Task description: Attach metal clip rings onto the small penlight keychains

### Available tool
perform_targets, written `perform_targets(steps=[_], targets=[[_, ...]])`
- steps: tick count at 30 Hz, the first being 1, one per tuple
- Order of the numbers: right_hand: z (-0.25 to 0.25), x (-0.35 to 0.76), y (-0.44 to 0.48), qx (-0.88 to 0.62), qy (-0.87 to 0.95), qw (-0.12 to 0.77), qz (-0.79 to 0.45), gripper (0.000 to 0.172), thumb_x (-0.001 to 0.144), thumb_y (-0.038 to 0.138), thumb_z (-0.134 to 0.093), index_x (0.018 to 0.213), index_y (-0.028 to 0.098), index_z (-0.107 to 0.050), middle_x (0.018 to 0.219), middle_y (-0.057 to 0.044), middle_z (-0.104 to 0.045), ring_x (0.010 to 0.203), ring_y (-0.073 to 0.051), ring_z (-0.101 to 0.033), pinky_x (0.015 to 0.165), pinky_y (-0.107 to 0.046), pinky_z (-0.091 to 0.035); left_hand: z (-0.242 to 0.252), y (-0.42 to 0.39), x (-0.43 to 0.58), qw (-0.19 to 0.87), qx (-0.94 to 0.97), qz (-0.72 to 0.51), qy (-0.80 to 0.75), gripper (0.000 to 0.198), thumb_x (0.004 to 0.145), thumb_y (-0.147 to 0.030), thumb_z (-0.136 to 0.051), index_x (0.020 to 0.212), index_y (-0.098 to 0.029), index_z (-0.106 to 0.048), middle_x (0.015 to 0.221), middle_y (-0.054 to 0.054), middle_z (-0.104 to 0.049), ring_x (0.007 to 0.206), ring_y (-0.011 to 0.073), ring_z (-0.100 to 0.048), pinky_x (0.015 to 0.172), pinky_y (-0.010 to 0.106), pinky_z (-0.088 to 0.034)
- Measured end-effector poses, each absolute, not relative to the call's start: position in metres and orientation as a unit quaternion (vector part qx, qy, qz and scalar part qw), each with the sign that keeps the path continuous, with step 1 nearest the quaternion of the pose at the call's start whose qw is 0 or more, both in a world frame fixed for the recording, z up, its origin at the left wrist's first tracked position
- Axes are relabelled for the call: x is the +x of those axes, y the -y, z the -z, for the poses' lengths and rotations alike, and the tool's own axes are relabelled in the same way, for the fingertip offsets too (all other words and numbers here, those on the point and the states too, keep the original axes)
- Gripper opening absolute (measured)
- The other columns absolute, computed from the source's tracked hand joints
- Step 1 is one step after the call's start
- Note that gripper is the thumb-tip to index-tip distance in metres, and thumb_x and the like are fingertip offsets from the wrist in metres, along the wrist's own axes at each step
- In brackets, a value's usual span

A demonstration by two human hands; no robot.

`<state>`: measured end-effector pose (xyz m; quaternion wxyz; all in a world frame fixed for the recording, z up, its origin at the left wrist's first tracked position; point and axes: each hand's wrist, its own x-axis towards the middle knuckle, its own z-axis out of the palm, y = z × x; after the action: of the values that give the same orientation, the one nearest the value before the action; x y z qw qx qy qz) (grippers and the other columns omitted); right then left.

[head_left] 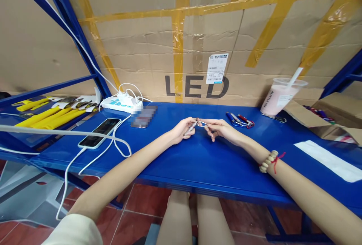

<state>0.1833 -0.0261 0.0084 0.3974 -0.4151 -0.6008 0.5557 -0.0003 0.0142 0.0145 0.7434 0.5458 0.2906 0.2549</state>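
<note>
My left hand (184, 130) is closed around a slim silver pen-like cylinder (190, 128), held above the middle of the blue table (181, 158). A thin pale loop (202, 124) stretches from the cylinder's end to my right hand (219, 127). The thumb and forefinger of that hand pinch the loop, while its other fingers curl loosely below. The fingertips of both hands nearly meet. Just right of my right hand lie several small blue, silver and red cylinders with clips (240, 119), similar in size to the held one.
On the left are a charging phone (99, 133), a power strip (122, 103), a blurred dark slab (144, 116), trailing white cables and yellow-handled tools (56, 116). At right stand a pink drink cup (279, 97), an open cardboard box (325, 118) and a white paper strip (329, 161). Cardboard (135, 56) backs the table.
</note>
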Motion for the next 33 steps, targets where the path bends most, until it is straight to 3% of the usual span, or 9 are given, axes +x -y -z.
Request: perform_targets(steps=[6, 10, 13, 15, 19, 25, 33], targets=[[-0.004, 0.18, 0.026, -0.436, 0.66, 0.375, -0.484, 0.054, 0.082, 0.036, -0.054, 0.132, 0.014, -0.051, 0.065, 0.002, -0.047, 0.052, -0.009, -0.046, 0.048, -0.025, -0.048, -0.015, -0.017, 0.0, 0.743, 0.541, -0.259, -0.297, 0.013, 0.08, -0.023, -0.039, 0.073, -0.016, -0.048, 0.055, -0.005, -0.034, 0.035, 0.0041, -0.024, 0.029, 0.015, -0.012], [0.0, 0.182, 0.025, -0.462, 0.779, 0.329, -0.266, 0.048, 0.087, 0.04, -0.05, 0.128, 0.016, -0.055, 0.066, 0.0, -0.054, 0.049, -0.009, -0.048, 0.053, -0.025, -0.046, -0.015, -0.017, 0.0, 0.757, 0.525, -0.256, -0.292, 0.009, 0.079, -0.022, -0.041, 0.077, -0.016, -0.047, 0.06, -0.005, -0.038, 0.035, 0.0032, -0.024, 0.028, 0.015, -0.012], [0.0, 0.185, 0.025, -0.45, 0.841, 0.284, -0.091, 0.035, 0.091, 0.036, -0.046, 0.116, 0.019, -0.064, 0.083, -0.006, -0.06, 0.066, -0.013, -0.057, 0.065, -0.026, -0.046, -0.015, -0.017, 0.0, 0.758, 0.525, -0.254, -0.292, 0.009, 0.079, -0.022, -0.042, 0.083, -0.016, -0.048, 0.064, -0.004, -0.041, 0.036, 0.0032, -0.024, 0.027, 0.015, -0.013], [-0.002, 0.186, 0.026, -0.456, 0.853, 0.253, -0.029, 0.035, 0.094, 0.033, -0.041, 0.12, 0.02, -0.06, 0.091, -0.008, -0.062, 0.077, -0.016, -0.06, 0.07, -0.027, -0.046, -0.015, -0.017, 0.0, 0.753, 0.532, -0.25, -0.296, 0.01, 0.08, -0.023, -0.042, 0.081, -0.016, -0.048, 0.063, -0.004, -0.04, 0.036, 0.0032, -0.025, 0.027, 0.015, -0.014], [-0.006, 0.184, 0.03, -0.478, 0.856, 0.195, 0.04, 0.041, 0.096, 0.029, -0.037, 0.135, 0.02, -0.045, 0.104, -0.01, -0.062, 0.088, -0.018, -0.062, 0.071, -0.026, -0.046, -0.015, -0.018, 0.001, 0.747, 0.538, -0.247, -0.302, 0.011, 0.082, -0.024, -0.041, 0.079, -0.016, -0.047, 0.06, -0.005, -0.037, 0.037, 0.0036, -0.026, 0.027, 0.014, -0.015], [-0.006, 0.175, 0.03, -0.51, 0.843, 0.111, 0.128, 0.042, 0.096, 0.028, -0.037, 0.135, 0.013, -0.043, 0.109, -0.014, -0.062, 0.094, -0.021, -0.063, 0.064, -0.023, -0.045, -0.016, -0.017, 0.002, 0.75, 0.537, -0.251, -0.293, 0.009, 0.081, -0.022, -0.041, 0.077, -0.015, -0.046, 0.064, -0.004, -0.041, 0.036, 0.0024, -0.027, 0.026, 0.013, -0.016], [-0.001, 0.166, 0.029, -0.506, 0.845, 0.126, 0.116, 0.041, 0.097, 0.03, -0.035, 0.131, 0.009, -0.045, 0.108, -0.015, -0.061, 0.093, -0.021, -0.064, 0.066, -0.026, -0.048, -0.016, -0.016, 0.002, 0.74, 0.549, -0.248, -0.299, 0.011, 0.079, -0.022, -0.041, 0.073, -0.015, -0.046, 0.062, -0.004, -0.04, 0.035, 0.0021, -0.025, 0.025, 0.013, -0.014]])
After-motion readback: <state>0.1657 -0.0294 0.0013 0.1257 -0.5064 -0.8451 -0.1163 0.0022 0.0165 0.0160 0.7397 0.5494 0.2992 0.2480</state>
